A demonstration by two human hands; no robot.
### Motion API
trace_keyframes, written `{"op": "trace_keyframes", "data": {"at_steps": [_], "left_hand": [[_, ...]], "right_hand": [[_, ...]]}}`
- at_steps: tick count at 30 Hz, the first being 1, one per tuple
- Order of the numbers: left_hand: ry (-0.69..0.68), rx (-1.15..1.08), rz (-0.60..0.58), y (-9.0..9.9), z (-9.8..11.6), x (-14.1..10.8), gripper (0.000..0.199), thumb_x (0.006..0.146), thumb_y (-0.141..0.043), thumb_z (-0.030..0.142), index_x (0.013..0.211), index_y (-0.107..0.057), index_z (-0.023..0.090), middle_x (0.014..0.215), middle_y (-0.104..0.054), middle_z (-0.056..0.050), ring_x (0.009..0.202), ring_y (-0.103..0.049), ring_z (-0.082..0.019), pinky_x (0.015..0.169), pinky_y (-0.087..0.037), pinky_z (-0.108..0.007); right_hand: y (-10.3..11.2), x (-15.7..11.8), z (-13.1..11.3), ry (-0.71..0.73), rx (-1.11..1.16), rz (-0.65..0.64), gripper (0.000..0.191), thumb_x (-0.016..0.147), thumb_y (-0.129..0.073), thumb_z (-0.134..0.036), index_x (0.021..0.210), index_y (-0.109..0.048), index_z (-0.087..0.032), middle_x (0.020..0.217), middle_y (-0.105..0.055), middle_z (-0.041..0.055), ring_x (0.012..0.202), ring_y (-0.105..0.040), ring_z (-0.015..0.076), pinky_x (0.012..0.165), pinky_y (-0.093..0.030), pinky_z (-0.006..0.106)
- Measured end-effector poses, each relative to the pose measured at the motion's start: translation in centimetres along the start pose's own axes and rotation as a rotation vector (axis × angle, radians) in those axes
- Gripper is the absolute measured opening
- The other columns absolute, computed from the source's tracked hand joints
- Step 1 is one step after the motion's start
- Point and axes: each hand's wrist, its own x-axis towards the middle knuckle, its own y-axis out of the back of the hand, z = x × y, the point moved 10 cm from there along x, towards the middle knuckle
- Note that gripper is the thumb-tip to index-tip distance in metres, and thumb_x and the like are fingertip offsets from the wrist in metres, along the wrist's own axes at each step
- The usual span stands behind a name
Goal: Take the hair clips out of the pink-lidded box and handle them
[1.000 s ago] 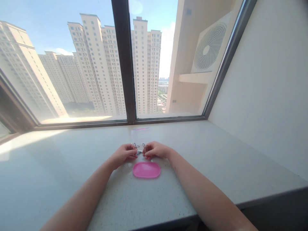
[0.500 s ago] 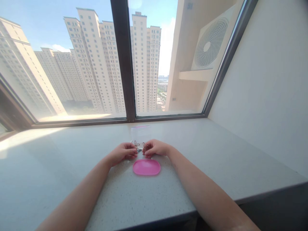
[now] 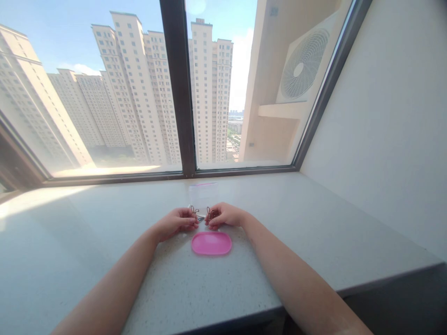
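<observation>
My left hand [image 3: 180, 221] is closed, its fingertips pinching a small brown looped cord [image 3: 194, 211]. Close by on the right, my right hand [image 3: 221, 216] pinches another brown looped cord [image 3: 208, 213]. A small metallic item [image 3: 200, 217] shows between the two hands; what it is cannot be made out. Just in front of my fingers, a pink oval tray [image 3: 211, 243] lies flat with nothing in it. Behind my hands lies a clear plastic bag [image 3: 203, 193] with a pinkish top edge.
The pale speckled counter [image 3: 195, 288] runs up to a dark window frame [image 3: 188, 139]. A white wall [image 3: 384, 139] rises on the right. The counter's front edge drops to a dark area at the lower right. Tall buildings stand outside.
The cord at my left hand has shifted slightly left and tilted. Both hands keep their grips, and the whole view has moved a little.
</observation>
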Motion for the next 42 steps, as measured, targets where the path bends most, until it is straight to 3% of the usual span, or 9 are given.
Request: {"op": "trace_keyframes", "data": {"at_steps": [7,15,22,31,42], "left_hand": [[0.027,0.002,-0.004,-0.12,-0.02,-0.13,0.028,0.063,-0.081,0.026,0.085,-0.068,0.014,0.088,-0.069,-0.006,0.082,-0.066,-0.016,0.078,-0.052,-0.026],[0.03,0.038,0.0,0.11,0.12,-0.17,0.028,0.065,-0.08,0.028,0.084,-0.066,0.012,0.084,-0.07,-0.007,0.074,-0.066,-0.014,0.069,-0.052,-0.022],[0.025,0.052,-0.006,0.03,-0.05,-0.07,0.028,0.065,-0.08,0.03,0.084,-0.067,0.013,0.085,-0.07,-0.007,0.071,-0.065,-0.013,0.071,-0.052,-0.023],[0.025,0.049,-0.031,-0.13,0.02,-0.2,0.029,0.06,-0.081,0.026,0.083,-0.067,0.015,0.092,-0.07,-0.007,0.083,-0.066,-0.017,0.077,-0.052,-0.026],[0.026,0.056,-0.035,-0.08,-0.13,-0.21,0.03,0.06,-0.081,0.026,0.084,-0.067,0.016,0.094,-0.069,-0.006,0.085,-0.066,-0.016,0.077,-0.051,-0.024]], "right_hand": [[-0.22,-0.09,-0.12,-0.02,0.009,0.0,0.034,0.059,-0.079,-0.023,0.089,-0.069,-0.01,0.084,-0.069,0.0061,0.071,-0.065,0.0146,0.071,-0.053,0.028],[-0.43,-0.02,0.12,-0.052,0.011,-0.02,0.032,0.065,-0.076,-0.025,0.093,-0.07,-0.009,0.088,-0.069,0.009,0.072,-0.067,0.0141,0.071,-0.054,0.026],[-0.43,0.08,0.3,-0.062,0.042,-0.03,0.027,0.064,-0.074,-0.023,0.086,-0.069,-0.008,0.083,-0.07,0.0101,0.07,-0.068,0.0168,0.066,-0.055,0.027],[-0.21,0.33,0.44,-0.059,0.064,-0.018,0.022,0.063,-0.072,-0.02,0.08,-0.067,-0.007,0.076,-0.07,0.0104,0.067,-0.068,0.0174,0.062,-0.055,0.028],[-0.41,0.09,0.39,-0.026,0.042,-0.079,0.036,0.056,-0.081,-0.02,0.088,-0.069,-0.009,0.086,-0.07,0.01,0.075,-0.067,0.0177,0.07,-0.054,0.028]]}}
